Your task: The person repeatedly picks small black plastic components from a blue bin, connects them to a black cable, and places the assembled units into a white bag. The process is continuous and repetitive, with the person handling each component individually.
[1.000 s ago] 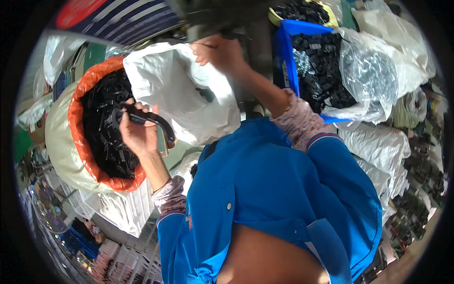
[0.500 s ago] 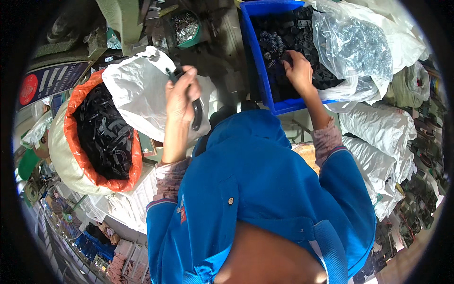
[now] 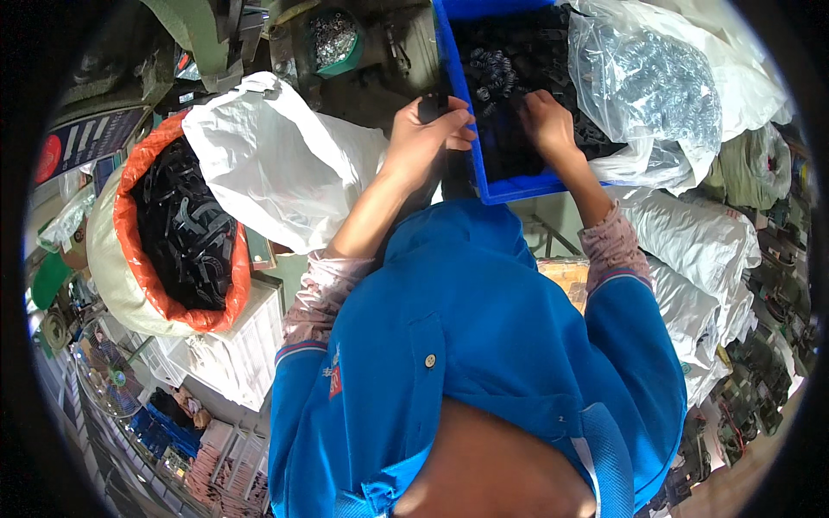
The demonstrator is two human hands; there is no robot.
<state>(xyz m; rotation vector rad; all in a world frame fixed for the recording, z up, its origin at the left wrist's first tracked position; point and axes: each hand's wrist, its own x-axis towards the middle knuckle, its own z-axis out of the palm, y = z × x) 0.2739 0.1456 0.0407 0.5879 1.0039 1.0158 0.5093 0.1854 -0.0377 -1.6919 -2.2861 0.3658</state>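
Close to the left wall of a blue bin [image 3: 473, 129], my left hand [image 3: 423, 142] is closed around a black curved plastic part [image 3: 428, 107]; most of the part is hidden by my fingers. My right hand [image 3: 549, 128] reaches down into the bin, fingers curled together among small black parts [image 3: 591, 128]. Whatever those fingertips grip is hidden. Beside them inside the bin lies a cluster of coil springs [image 3: 494, 73]. A clear plastic bag of springs [image 3: 643, 82] rests over the bin's right side.
At left stands a sack with an orange rim [image 3: 125, 216], filled with black curved parts [image 3: 194, 233]. A white bag [image 3: 276, 155] drapes beside it. Farther back sits a green container [image 3: 352, 59] of small metal pieces. White wrapped bundles [image 3: 691, 229] are stacked at right.
My left hand has moved right, from in front of the white bag to the bin's left wall, carrying the black curved part. My right hand stays in the bin, its fingers slightly shifted.
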